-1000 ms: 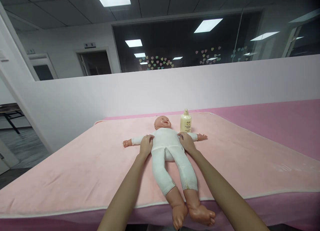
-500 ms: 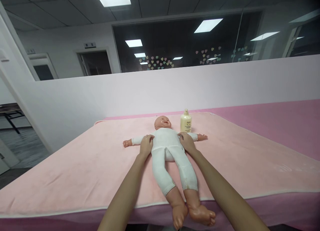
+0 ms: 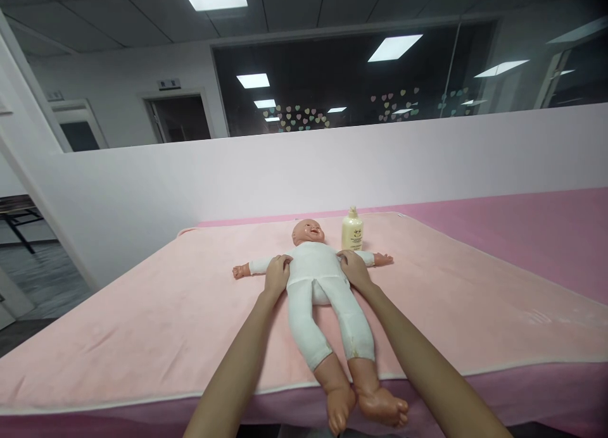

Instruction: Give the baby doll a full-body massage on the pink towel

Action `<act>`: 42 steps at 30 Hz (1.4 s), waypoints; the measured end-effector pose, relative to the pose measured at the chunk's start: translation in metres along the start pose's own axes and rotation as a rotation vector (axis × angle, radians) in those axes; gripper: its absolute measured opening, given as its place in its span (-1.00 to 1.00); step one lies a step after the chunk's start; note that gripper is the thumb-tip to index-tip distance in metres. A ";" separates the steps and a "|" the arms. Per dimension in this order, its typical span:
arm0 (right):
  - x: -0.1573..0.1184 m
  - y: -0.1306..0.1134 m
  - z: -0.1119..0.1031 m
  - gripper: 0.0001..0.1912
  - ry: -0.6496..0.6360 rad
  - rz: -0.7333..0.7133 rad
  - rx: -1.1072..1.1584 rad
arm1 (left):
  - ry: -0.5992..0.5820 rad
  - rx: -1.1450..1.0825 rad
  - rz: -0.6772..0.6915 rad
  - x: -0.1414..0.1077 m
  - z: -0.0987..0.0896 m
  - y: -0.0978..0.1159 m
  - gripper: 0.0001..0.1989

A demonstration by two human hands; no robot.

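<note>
A baby doll (image 3: 313, 261) with a white cloth body lies on its back on a pink towel (image 3: 190, 324), arms spread wide and feet toward me. My left hand (image 3: 277, 275) is closed against the doll's side near the armpit, over the inner part of its upper arm. On the opposite side my right hand (image 3: 354, 268) holds the doll in the same way, fingers curled at its armpit. Both sets of fingertips are partly hidden. A pale yellow pump bottle (image 3: 352, 230) stands upright beyond my right hand, near the doll's head.
Behind the towel rises a low white wall (image 3: 304, 172), with a dark window (image 3: 342, 77) carrying heart stickers above it. Pink surface (image 3: 522, 235) extends to the right. The doll's feet (image 3: 380, 405) hang over the towel's front edge. A dark-legged table (image 3: 21, 219) stands far left.
</note>
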State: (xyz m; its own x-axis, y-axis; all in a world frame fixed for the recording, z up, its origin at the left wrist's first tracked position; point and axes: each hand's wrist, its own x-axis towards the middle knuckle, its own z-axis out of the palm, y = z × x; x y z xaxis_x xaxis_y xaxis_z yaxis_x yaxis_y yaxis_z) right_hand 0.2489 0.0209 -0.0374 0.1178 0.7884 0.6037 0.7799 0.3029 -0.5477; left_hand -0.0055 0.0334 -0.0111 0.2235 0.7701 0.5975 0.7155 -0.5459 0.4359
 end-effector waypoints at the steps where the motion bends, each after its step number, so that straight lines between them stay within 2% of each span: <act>1: 0.000 0.000 0.000 -0.69 0.002 0.001 0.002 | 0.000 0.001 -0.002 0.000 0.000 0.000 -0.72; 42: -0.002 -0.002 -0.003 -0.70 0.006 -0.009 0.008 | 0.010 -0.026 -0.006 0.000 0.004 -0.002 -0.72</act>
State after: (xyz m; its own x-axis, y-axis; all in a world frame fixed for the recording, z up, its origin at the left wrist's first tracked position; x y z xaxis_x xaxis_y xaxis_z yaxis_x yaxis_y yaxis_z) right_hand 0.2490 0.0172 -0.0361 0.1142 0.7823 0.6123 0.7760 0.3146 -0.5466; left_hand -0.0046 0.0357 -0.0145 0.2131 0.7700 0.6014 0.6991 -0.5502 0.4567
